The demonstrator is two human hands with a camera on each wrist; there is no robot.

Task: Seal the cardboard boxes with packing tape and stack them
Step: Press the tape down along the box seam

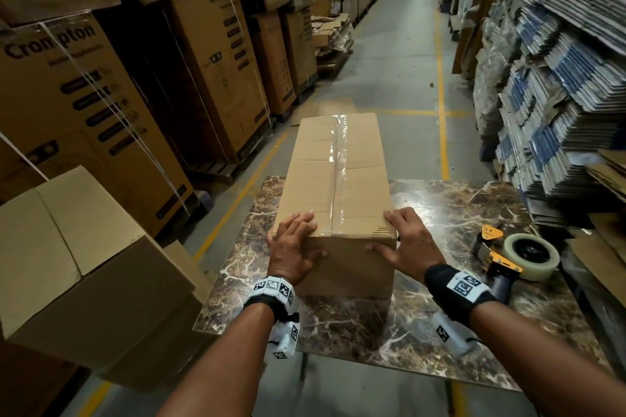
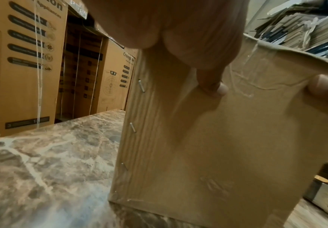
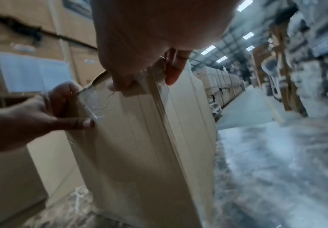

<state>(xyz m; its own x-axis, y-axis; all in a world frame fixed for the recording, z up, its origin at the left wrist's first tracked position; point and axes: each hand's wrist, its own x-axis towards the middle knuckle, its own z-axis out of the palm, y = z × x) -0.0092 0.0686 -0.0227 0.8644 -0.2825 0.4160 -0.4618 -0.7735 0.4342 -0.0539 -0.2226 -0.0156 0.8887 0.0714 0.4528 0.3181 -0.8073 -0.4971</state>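
Observation:
A long cardboard box lies lengthwise on the marble table, with clear tape running along its top seam and down the near end. My left hand grips the near left corner, fingers on top and thumb on the end face. My right hand grips the near right corner the same way, thumb on the end face. In the right wrist view my left hand shows at the box edge. Staples run down the left corner of the box.
An orange tape dispenser with a roll lies on the table to the right of my right wrist. Plain cardboard boxes are stacked left of the table. Tall printed cartons line the left, flattened cardboard piles the right, with an aisle ahead.

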